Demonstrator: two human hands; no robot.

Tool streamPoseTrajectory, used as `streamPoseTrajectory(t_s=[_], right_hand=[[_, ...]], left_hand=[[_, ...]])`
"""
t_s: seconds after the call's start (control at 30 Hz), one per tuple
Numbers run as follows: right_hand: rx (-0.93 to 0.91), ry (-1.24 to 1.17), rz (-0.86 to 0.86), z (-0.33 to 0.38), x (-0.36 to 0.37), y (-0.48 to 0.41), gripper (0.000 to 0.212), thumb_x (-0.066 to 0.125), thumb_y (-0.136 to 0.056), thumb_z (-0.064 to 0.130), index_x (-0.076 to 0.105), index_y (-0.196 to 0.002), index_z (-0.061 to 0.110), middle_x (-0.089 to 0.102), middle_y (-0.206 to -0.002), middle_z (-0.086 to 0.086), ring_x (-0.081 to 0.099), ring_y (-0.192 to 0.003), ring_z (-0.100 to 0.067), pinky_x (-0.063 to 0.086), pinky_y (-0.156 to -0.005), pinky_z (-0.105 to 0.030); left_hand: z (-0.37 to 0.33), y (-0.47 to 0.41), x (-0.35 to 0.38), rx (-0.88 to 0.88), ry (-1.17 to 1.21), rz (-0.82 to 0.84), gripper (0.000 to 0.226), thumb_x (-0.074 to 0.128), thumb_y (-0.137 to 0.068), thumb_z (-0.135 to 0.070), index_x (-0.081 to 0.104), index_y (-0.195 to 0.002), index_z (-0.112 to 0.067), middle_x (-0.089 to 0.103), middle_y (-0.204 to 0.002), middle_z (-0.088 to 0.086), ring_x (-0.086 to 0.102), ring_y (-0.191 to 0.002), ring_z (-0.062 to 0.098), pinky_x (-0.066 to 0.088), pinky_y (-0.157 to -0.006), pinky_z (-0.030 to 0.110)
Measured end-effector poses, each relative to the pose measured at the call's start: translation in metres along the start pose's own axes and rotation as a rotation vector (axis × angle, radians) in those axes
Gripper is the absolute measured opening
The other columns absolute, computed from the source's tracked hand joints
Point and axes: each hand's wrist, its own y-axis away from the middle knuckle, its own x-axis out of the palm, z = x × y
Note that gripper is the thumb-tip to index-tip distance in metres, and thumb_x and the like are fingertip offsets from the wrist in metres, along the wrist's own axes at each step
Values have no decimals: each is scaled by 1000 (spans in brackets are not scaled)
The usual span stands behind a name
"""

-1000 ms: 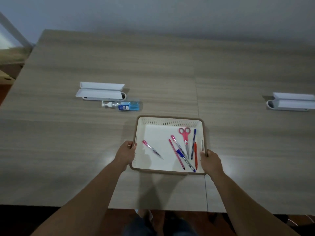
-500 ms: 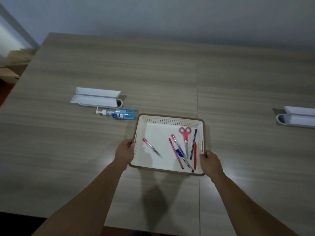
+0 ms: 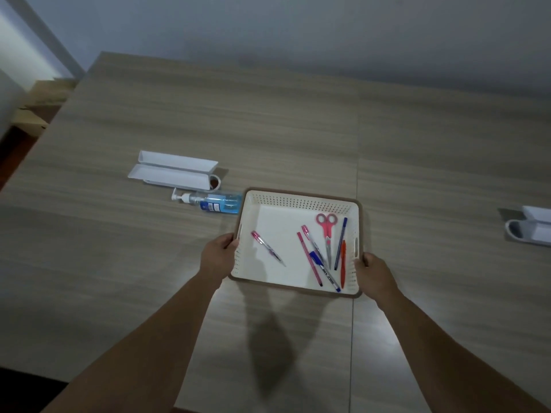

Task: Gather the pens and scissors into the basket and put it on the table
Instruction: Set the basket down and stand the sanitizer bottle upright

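A shallow cream basket (image 3: pixel 286 225) with a brown rim is over the wooden table (image 3: pixel 268 129), held at both short sides. My left hand (image 3: pixel 217 256) grips its left wall and my right hand (image 3: pixel 374 271) grips its right wall. Inside lie pink-handled scissors (image 3: pixel 327 226), a lone pink pen (image 3: pixel 266 247) on the left, and several pens bunched at the right: a pink one (image 3: pixel 308 257), a blue-capped one (image 3: pixel 323 268), a dark blue one (image 3: pixel 340 242) and a red one (image 3: pixel 343 263). I cannot tell whether the basket rests on the table or hovers just above it.
A blue sanitizer bottle (image 3: pixel 214 201) lies on its side right beside the basket's far left corner. Behind it sits an open white case (image 3: pixel 173 169). Another white case (image 3: pixel 530 229) lies at the table's right edge. Cardboard boxes (image 3: pixel 41 108) stand beyond the left edge.
The view has shifted forward over the table, so the near edge has dropped almost out of sight. Both hands keep their hold on the basket, which now sits closer to the bottle.
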Motion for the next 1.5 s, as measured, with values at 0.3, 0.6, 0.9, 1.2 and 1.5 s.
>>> streamPoseTrajectory(t_s=[0.3, 0.6, 0.9, 1.2, 1.5], right_hand=[[-156, 213, -237, 69, 18, -6, 57, 58, -97, 48, 56, -143, 16, 56, -141, -15, 53, -132, -37, 50, -107, -54], [-724, 374, -54, 232, 134, -11, 43, 60, -102, 28, 56, -144, 17, 53, -145, -2, 46, -137, -21, 42, -113, -36], [-690, 665, 84, 291, 243, -61, 62, 66, -95, 22, 43, -151, 9, 48, -154, -11, 38, -146, -30, 36, -119, -44], [-741, 720, 30, 284, 267, -50, 65, 75, -88, 28, 47, -147, 21, 54, -143, -3, 48, -131, -25, 46, -105, -44], [-506, 305, -9, 287, 256, -19, 59, 75, -89, 43, 49, -138, 22, 62, -131, -3, 63, -117, -26, 57, -95, -48]], left_hand=[[21, -54, -41, -175, 238, 61, 36, 68, -92, -45, 78, -121, -25, 82, -116, 4, 77, -111, 31, 61, -106, 56], [14, -138, -110, -318, 594, -32, 26, 58, -104, -16, 64, -79, -15, 60, -78, 9, 55, -61, 19, 43, -62, 31], [33, -188, -106, -279, 992, 53, 14, 59, -109, -14, 72, -104, -10, 73, -103, 8, 73, -89, 16, 56, -75, 28], [71, -180, -140, -210, 1019, 138, 32, 72, -104, -24, 73, -134, -13, 81, -131, 10, 79, -121, 23, 52, -116, 49], [-8, -140, -151, 222, 619, 62, 30, 84, -95, -21, 81, -123, -12, 85, -116, 7, 81, -113, 25, 64, -101, 41]])
